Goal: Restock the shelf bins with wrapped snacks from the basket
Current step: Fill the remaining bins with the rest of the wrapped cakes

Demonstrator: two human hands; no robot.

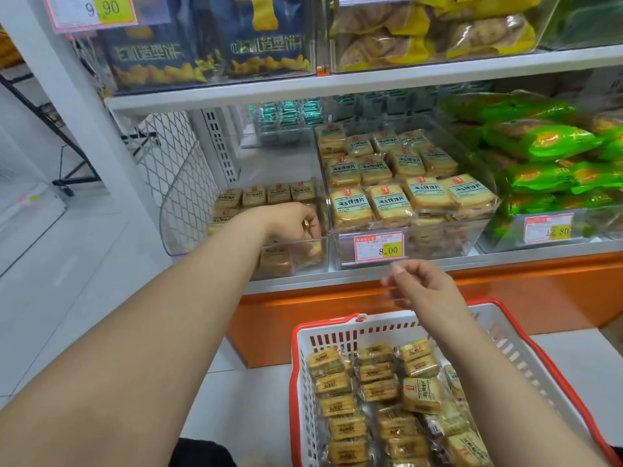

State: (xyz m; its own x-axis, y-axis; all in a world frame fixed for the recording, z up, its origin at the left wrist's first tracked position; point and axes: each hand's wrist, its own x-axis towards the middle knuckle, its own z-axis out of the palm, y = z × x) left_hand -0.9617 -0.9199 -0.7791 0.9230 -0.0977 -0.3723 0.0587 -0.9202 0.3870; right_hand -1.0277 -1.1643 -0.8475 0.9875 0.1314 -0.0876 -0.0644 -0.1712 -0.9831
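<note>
A white basket with a red rim (521, 352) stands on the floor at the lower right, holding several yellow wrapped snacks (374, 382). On the lower shelf a clear left bin (175, 227) holds rows of the same yellow snacks (266, 194). My left hand (293, 220) reaches down into this bin, fingers curled among the packs near its front wall; whether it grips one is hidden. My right hand (421, 286) hovers above the basket in front of the shelf edge, fingers loosely bent and holding nothing.
The middle clear bin (468, 230) is full of blue-labelled snack packs (391, 200), with a price tag (379, 247) on its front. Green packets (546, 156) fill the right bin. An orange shelf base (337, 308) runs below. Blue and yellow bags sit on the upper shelf.
</note>
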